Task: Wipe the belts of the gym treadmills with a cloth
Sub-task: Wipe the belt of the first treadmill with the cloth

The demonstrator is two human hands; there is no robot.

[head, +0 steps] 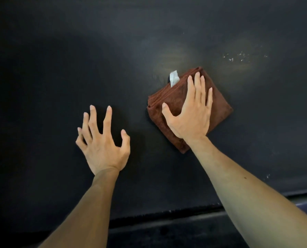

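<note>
A folded brown terry cloth (218, 104), squarish with a white tag (173, 78) at its far edge, lies on the matte black treadmill belt (59, 68). The right hand (190, 115) presses it flat, fingers straight. The left hand (102, 145) splays clawed, fingertips on the belt, holding nothing.

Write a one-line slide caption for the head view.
Right hand presses a folded brown cloth flat on the black treadmill belt; left hand spreads its fingers beside it.
</note>
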